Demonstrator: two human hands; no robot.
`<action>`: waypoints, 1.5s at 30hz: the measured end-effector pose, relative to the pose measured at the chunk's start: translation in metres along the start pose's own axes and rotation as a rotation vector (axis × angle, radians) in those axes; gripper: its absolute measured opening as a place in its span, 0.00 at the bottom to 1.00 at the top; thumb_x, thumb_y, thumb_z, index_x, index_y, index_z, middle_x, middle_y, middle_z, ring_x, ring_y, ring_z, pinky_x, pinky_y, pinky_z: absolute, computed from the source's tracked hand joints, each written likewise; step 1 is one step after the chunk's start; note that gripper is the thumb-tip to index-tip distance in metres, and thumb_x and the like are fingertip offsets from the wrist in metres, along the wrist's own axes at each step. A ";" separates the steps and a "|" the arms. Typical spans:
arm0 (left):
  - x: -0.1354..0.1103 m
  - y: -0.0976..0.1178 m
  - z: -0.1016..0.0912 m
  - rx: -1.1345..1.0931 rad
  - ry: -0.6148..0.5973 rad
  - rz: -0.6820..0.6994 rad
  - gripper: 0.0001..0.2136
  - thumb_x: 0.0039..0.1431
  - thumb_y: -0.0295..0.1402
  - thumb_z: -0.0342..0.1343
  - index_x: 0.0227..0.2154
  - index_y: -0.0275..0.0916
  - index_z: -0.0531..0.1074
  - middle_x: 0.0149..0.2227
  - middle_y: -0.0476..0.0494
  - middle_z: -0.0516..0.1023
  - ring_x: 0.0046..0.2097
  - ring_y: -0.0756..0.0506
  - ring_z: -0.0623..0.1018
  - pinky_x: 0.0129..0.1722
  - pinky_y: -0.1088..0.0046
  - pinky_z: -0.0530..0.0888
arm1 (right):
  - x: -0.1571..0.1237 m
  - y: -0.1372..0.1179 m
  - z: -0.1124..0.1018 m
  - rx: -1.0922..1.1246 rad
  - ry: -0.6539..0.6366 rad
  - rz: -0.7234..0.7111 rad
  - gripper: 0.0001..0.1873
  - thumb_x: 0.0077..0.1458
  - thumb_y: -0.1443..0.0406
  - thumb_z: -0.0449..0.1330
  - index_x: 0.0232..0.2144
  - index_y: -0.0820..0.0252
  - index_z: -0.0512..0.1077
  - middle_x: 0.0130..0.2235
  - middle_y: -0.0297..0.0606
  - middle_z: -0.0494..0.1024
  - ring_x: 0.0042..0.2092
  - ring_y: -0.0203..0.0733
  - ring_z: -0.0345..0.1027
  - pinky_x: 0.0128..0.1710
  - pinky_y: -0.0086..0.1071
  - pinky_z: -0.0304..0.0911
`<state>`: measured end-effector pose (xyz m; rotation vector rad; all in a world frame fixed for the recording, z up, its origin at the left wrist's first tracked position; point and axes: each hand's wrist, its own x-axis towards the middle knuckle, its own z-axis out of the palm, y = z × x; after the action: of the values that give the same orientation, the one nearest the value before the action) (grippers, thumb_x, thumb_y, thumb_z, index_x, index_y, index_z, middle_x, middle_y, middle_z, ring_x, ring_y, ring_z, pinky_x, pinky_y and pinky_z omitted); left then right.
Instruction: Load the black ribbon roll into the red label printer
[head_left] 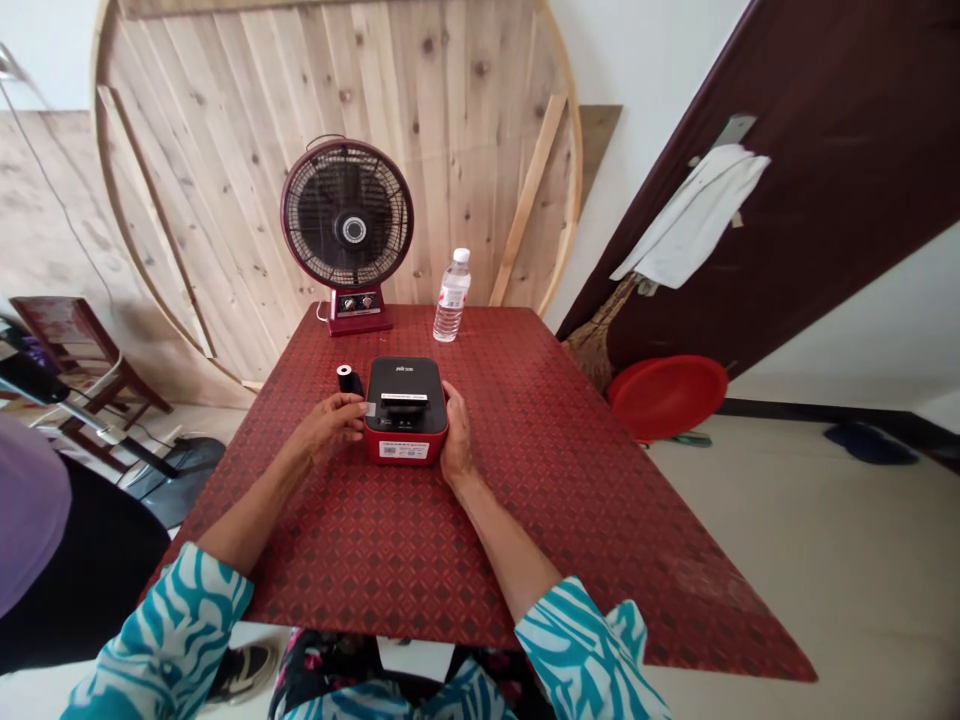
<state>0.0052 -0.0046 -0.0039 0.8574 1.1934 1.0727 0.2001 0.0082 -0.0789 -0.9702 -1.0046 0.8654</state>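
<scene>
A small label or receipt printer (407, 375) with a black lid and red base sits on the table, a white paper strip (404, 397) showing at its slot. My left hand (334, 420) is at the printer's left front edge, fingers curled together, fingertips at a small greyish translucent piece (370, 409). Whether that piece belongs to the printer I cannot tell. Along the right side, my right hand (457, 435) lies against the casing, gripping it. Just behind my left fingers stands a paper roll (345, 378) with a dark outside and a white end.
The red patterned table (570, 500) bears a maroon fan (349, 225) and a water bottle (451, 297) at the back. On the left, part of a person in purple (30, 510) is near a chair (94, 365). A red basin (667, 397) stands on the floor to the right.
</scene>
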 end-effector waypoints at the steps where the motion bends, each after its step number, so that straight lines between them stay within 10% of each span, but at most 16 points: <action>1: 0.001 0.000 -0.001 -0.002 -0.003 0.001 0.14 0.42 0.29 0.68 0.32 0.35 0.70 0.24 0.50 0.74 0.23 0.53 0.74 0.22 0.80 0.73 | 0.000 0.000 0.001 0.013 0.000 0.006 0.26 0.58 0.50 0.47 0.53 0.57 0.66 0.56 0.43 0.70 0.58 0.43 0.62 0.59 0.41 0.57; 34: -0.002 0.005 0.007 0.067 0.007 0.008 0.14 0.40 0.29 0.66 0.23 0.38 0.63 0.15 0.56 0.67 0.17 0.54 0.68 0.19 0.80 0.72 | 0.000 0.005 0.004 0.157 0.091 0.105 0.29 0.55 0.48 0.49 0.53 0.56 0.64 0.54 0.43 0.72 0.53 0.43 0.68 0.54 0.40 0.62; 45: 0.010 0.047 0.011 0.323 0.030 0.482 0.14 0.43 0.39 0.63 0.31 0.36 0.71 0.20 0.53 0.70 0.21 0.53 0.69 0.23 0.78 0.67 | 0.006 0.012 0.001 0.302 0.133 0.183 0.28 0.51 0.47 0.54 0.49 0.55 0.67 0.45 0.40 0.77 0.45 0.43 0.72 0.48 0.40 0.65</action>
<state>0.0077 0.0193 0.0398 1.4351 1.2352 1.2959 0.1992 0.0175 -0.0879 -0.8564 -0.6556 1.0559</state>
